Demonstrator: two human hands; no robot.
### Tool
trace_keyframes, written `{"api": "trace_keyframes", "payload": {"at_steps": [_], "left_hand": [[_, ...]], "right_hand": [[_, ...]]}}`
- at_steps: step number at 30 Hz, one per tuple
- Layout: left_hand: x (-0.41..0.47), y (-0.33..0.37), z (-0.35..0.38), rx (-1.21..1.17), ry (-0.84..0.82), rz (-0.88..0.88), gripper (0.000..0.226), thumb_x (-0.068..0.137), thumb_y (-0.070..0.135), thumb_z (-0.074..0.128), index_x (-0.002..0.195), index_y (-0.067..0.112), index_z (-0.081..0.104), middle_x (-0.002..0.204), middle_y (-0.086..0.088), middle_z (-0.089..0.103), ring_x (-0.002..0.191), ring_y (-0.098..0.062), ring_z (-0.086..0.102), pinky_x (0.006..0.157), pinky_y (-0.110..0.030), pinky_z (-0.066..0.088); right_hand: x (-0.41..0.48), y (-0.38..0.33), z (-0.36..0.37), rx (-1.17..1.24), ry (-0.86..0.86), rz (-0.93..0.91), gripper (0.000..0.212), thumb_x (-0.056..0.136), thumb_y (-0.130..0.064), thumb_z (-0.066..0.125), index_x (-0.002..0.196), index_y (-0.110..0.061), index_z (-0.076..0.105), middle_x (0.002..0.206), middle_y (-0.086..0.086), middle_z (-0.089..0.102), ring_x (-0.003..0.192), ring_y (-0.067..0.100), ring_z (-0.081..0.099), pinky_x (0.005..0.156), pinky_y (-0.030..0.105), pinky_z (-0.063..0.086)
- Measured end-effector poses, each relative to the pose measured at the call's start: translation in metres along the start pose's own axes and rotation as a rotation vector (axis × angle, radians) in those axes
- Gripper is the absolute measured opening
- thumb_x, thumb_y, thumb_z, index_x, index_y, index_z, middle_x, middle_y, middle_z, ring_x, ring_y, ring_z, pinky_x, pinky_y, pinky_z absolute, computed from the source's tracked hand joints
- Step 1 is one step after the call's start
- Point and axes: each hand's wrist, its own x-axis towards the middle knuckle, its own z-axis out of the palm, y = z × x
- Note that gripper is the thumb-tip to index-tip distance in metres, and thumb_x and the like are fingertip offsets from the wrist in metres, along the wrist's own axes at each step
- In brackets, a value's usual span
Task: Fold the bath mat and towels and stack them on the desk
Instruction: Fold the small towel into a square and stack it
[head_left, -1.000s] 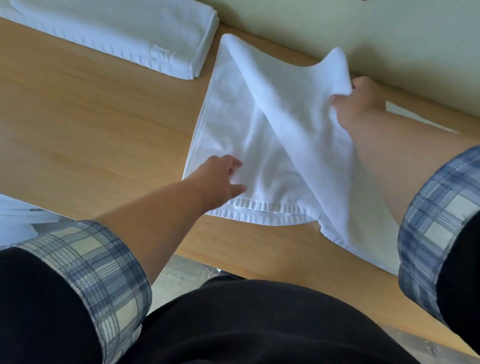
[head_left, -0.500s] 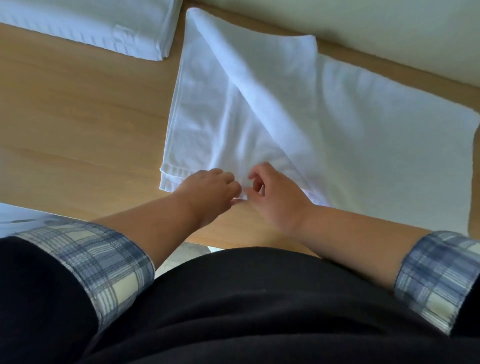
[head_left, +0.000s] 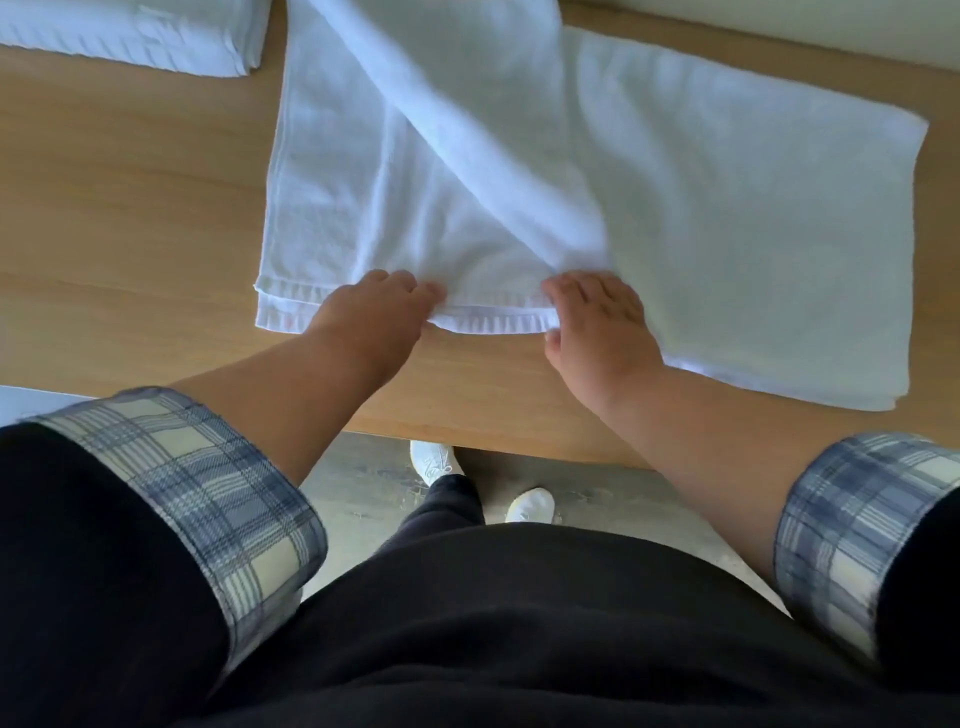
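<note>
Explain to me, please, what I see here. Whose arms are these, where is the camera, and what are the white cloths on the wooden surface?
There is no machine here. A person wears a wide-angle camera on the head, so every picture looks down along their own arms. The left hand and the right hand both pinch the near hem of a white towel, which lies partly folded on the wooden desk. A folded white cloth lies apart from it at the far left. Below the desk edge you see the person's white shoes on the floor.
</note>
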Motion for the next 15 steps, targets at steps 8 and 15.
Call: {"api": "trace_keyframes", "payload": {"at_steps": [8,15], "left_hand": [[-0.012,-0.006,-0.006,-0.001,0.055,-0.066,0.032,0.095,0.014,0.046,0.123,0.027,0.054,0.116,-0.005,0.053,0.108,-0.028,0.047,0.083,-0.043,0.043],[-0.032,-0.027,-0.005,-0.225,-0.006,-0.003,0.032,0.099,0.025,0.048,0.129,0.03,0.058,0.129,-0.002,0.055,0.123,-0.024,0.046,0.101,-0.042,0.04]], "right_hand": [[0.011,-0.009,-0.017,-0.072,-0.176,-0.056,0.03,0.088,-0.002,0.051,0.113,-0.013,0.064,0.103,0.005,0.06,0.1,0.029,0.055,0.081,0.039,0.046],[0.018,-0.06,-0.02,0.04,-0.141,-0.053,0.022,0.096,-0.027,0.052,0.111,-0.015,0.063,0.104,0.003,0.059,0.102,0.027,0.055,0.086,0.04,0.047]]}}
